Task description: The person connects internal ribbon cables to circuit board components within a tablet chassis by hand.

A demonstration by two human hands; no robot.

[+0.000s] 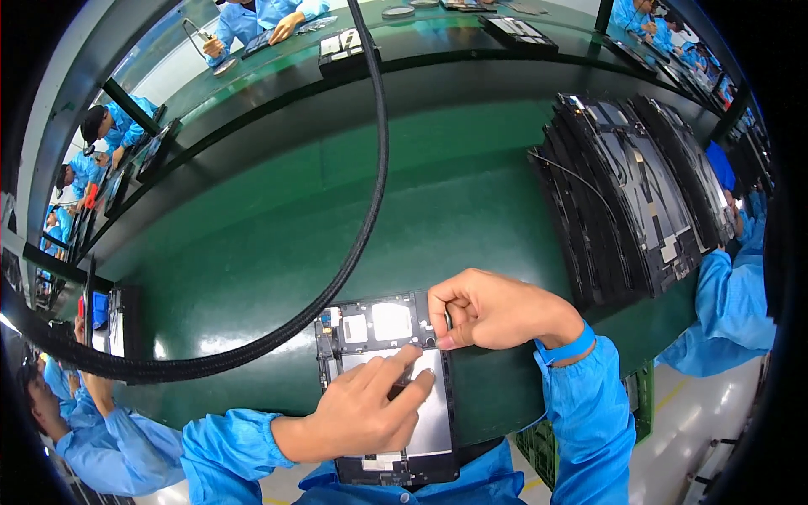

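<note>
An opened tablet lies before me at the near edge of the green table, its dark frame holding a silver panel and a circuit board section at the far end. My left hand rests over the panel from the left, with its fingers apart. At the tablet's right edge, beside the board section, the fingertips of my right hand are pinched together. Whatever lies between them is hidden or too small to name. A blue strap circles my right wrist.
A thick black braided cable arcs over the table. Several opened tablets stand stacked at the right, with a loose wire along one side. A green crate sits below the table's right edge. Co-workers in blue sit at both sides and across.
</note>
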